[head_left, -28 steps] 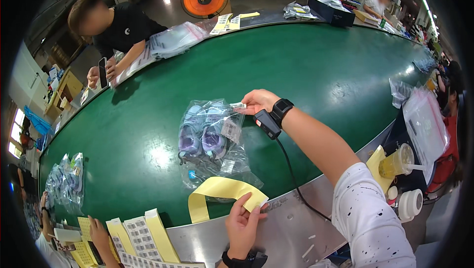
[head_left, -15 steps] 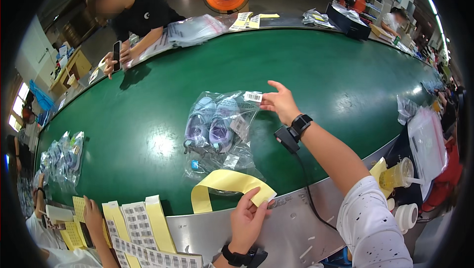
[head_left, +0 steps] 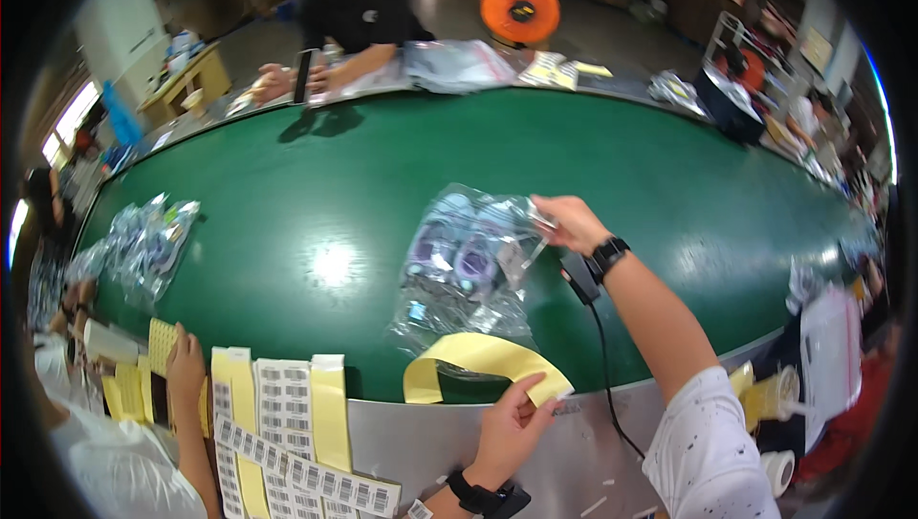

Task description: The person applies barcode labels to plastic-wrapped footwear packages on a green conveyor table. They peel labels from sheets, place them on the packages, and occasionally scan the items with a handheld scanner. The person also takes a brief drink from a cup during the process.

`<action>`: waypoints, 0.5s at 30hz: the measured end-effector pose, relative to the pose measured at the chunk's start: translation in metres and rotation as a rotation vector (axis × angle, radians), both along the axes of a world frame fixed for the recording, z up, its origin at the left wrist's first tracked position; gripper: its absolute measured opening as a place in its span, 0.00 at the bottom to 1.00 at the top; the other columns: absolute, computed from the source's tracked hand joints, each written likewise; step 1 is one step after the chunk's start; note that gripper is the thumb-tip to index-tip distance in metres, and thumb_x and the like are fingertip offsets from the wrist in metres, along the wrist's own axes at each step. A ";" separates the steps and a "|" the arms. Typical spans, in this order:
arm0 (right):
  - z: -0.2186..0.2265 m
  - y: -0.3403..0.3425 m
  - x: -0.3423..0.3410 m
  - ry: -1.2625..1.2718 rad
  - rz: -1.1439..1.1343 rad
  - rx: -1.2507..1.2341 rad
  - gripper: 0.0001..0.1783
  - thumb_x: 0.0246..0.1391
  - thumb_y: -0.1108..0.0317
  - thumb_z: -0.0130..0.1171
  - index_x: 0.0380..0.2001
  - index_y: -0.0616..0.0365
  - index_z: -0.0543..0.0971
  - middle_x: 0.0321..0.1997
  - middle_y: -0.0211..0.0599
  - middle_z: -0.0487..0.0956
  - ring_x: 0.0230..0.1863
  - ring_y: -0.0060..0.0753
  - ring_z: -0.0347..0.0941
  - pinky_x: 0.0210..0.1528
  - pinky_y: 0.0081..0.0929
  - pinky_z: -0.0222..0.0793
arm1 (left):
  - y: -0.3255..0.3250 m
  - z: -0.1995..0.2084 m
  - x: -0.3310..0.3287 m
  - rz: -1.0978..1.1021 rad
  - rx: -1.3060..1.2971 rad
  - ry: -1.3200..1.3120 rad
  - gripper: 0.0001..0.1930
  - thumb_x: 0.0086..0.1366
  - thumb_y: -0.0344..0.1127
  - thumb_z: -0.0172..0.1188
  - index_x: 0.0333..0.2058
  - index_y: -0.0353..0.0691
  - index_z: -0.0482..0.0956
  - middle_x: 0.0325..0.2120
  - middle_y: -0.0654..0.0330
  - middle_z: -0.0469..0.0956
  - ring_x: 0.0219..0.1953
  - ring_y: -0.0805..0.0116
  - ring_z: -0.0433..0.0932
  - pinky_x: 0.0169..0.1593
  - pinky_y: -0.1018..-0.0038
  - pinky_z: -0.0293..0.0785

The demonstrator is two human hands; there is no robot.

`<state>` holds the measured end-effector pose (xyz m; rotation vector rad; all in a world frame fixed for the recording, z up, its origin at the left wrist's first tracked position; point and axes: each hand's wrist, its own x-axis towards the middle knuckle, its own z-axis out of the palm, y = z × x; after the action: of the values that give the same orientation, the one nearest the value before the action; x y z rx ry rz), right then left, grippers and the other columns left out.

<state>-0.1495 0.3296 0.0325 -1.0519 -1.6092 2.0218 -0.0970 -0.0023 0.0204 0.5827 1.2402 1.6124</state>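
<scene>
Shoes (head_left: 473,259), two in one clear bag (head_left: 461,310), lie on the green tabletop (head_left: 612,151) before you, toes pointing away, long axes leaning slightly right; your right hand (head_left: 574,223) is clamped on the bag's far-right corner, your left hand (head_left: 510,435) on one yellow strip (head_left: 483,354).

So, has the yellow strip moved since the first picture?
No: against the barcode sheets, the yellow strip keeps roughly the same spot to their right.

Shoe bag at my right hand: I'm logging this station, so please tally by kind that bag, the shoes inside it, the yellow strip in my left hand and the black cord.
Bag: 1
Shoes: 2
Strip: 1
Cord: 1
Total: 5
</scene>
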 end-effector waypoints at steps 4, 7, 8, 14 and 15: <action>0.000 -0.029 -0.001 0.021 0.025 0.122 0.12 0.58 0.64 0.60 0.23 0.57 0.77 0.15 0.22 0.69 0.14 0.14 0.60 0.15 0.16 0.55 | -0.031 -0.004 -0.005 -0.009 -0.021 0.078 0.21 0.67 0.29 0.56 0.58 0.32 0.65 0.45 0.55 0.78 0.45 0.72 0.80 0.45 0.79 0.76; -0.001 -0.058 0.005 0.016 -0.009 0.078 0.13 0.60 0.59 0.58 0.27 0.56 0.76 0.15 0.24 0.69 0.15 0.16 0.63 0.16 0.17 0.59 | -0.052 -0.004 -0.008 -0.027 -0.038 0.132 0.22 0.66 0.32 0.58 0.57 0.32 0.67 0.42 0.55 0.80 0.43 0.73 0.80 0.45 0.78 0.75; -0.006 -0.060 0.010 0.053 -0.021 -0.010 0.14 0.61 0.57 0.57 0.27 0.54 0.74 0.17 0.26 0.71 0.16 0.17 0.65 0.18 0.18 0.63 | -0.055 -0.007 -0.007 -0.023 -0.027 0.153 0.22 0.66 0.33 0.59 0.56 0.33 0.67 0.42 0.55 0.80 0.42 0.73 0.80 0.45 0.78 0.76; -0.028 -0.094 0.042 0.088 -0.063 -0.244 0.19 0.58 0.47 0.57 0.34 0.53 0.74 0.31 0.37 0.78 0.27 0.30 0.74 0.30 0.30 0.74 | -0.074 -0.008 -0.006 0.005 -0.016 0.239 0.21 0.65 0.35 0.60 0.55 0.36 0.70 0.36 0.56 0.82 0.38 0.72 0.81 0.41 0.76 0.77; -0.020 -0.121 0.032 0.027 -0.046 -0.199 0.19 0.59 0.48 0.57 0.37 0.54 0.73 0.35 0.38 0.77 0.31 0.33 0.75 0.31 0.32 0.75 | -0.077 -0.011 -0.007 0.022 -0.010 0.241 0.21 0.65 0.35 0.60 0.54 0.36 0.70 0.35 0.55 0.82 0.37 0.71 0.82 0.41 0.76 0.76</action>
<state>-0.1170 0.2082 0.0128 -1.1144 -1.3793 2.1899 -0.1037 -0.0789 0.0096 0.7773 1.4341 1.5872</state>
